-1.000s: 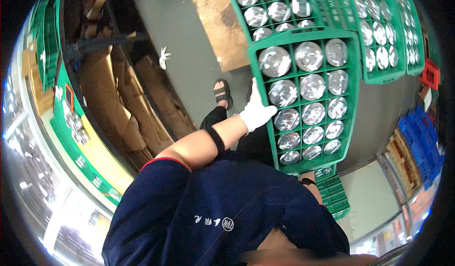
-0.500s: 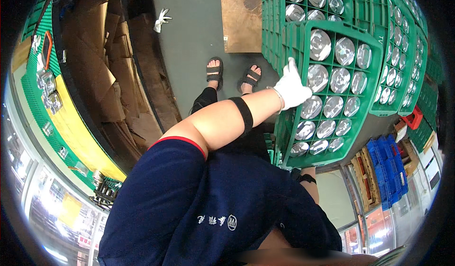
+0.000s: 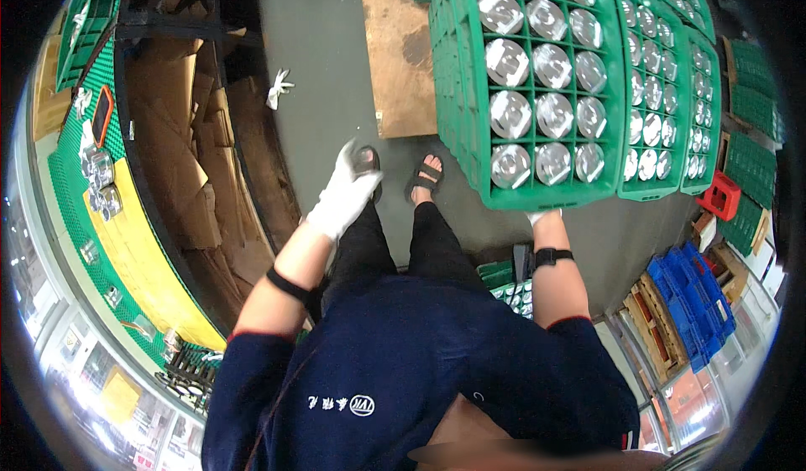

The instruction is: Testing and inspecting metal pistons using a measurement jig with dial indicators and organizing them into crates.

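Observation:
My left hand (image 3: 348,190), in a white glove, hangs over the floor in front of my feet. Its fingers are apart and hold nothing; they are slightly blurred. At the right stands a green plastic crate (image 3: 546,199), divided into square cells with a round, shiny, clear piece (image 3: 552,116) in most visible cells; these look like glassware. Under the crate's near edge shows a bit of my gloved right hand (image 3: 536,217), touching or very close to that edge. The rest of this hand, with its fingers, is hidden by the crate.
More filled green crates (image 3: 648,187) stand right of this one. A wooden board (image 3: 401,60) lies on the floor beyond. Flat cardboard (image 3: 180,152) fills a dark-framed shelf under the bench with a yellow strip (image 3: 159,261). A red crate (image 3: 719,196) and blue pallets (image 3: 690,303) stand right.
My left hand has come off the crate's left side and swung left and toward me. The crate now appears more level and further forward, and my right forearm has come into view.

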`<action>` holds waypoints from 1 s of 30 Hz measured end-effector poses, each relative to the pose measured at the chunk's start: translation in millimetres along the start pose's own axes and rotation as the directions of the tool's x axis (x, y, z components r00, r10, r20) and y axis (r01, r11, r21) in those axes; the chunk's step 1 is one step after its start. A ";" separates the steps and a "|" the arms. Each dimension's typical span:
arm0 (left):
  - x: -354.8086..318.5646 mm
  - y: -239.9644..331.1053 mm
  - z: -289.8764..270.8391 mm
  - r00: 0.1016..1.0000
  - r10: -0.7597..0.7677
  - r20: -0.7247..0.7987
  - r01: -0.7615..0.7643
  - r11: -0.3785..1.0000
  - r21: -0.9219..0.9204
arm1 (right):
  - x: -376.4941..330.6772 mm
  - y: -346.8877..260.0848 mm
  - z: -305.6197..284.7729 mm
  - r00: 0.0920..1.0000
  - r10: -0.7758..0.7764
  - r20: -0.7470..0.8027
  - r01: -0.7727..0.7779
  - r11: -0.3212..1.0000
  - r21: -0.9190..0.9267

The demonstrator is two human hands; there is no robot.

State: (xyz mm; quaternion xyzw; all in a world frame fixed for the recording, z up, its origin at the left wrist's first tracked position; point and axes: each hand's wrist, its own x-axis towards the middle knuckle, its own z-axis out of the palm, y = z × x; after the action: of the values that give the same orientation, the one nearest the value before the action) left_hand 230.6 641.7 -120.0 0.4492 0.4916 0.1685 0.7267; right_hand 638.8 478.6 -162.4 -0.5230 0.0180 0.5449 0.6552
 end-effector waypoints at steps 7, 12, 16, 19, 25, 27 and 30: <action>-136.2 -67.8 -8.7 0.932 -0.211 -0.294 0.168 0.972 -0.167 | 1.4 -3.8 -17.0 0.850 0.508 0.142 -0.427 0.503 0.751; -192.1 -85.6 -5.0 0.938 -0.205 -0.278 0.109 0.939 -0.326 | -70.4 -7.8 46.1 0.888 0.053 -0.456 0.111 0.939 0.325; -211.4 -86.9 -3.2 0.931 -0.192 -0.309 0.075 0.932 -0.355 | -65.4 -18.3 58.5 0.946 -0.035 -0.322 0.121 0.960 0.251; -238.9 -87.3 -3.1 0.943 -0.119 -0.312 0.015 0.948 -0.318 | -53.8 -7.4 52.2 0.914 -0.028 -0.405 0.083 0.989 0.119; -330.3 -164.0 -10.9 0.897 -0.111 -0.428 -0.044 0.941 -0.336 | -42.1 -6.5 35.6 0.927 -0.097 -0.364 0.112 0.993 0.021; -363.8 -198.3 -16.3 0.858 -0.206 -0.471 -0.008 0.911 -0.413 | -42.2 -0.5 39.9 0.930 -0.142 -0.339 0.116 0.989 -0.097; -406.2 -254.1 -21.2 0.815 -0.247 -0.524 -0.040 0.878 -0.477 | -66.2 45.8 59.4 0.896 -0.119 -0.427 -0.016 0.954 -0.300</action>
State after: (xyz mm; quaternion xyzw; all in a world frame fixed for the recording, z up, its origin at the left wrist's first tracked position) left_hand -24.6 236.1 -101.6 0.1613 0.6553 0.3670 0.6402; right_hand 545.9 468.1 -126.7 -0.7247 0.0700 0.3912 0.5628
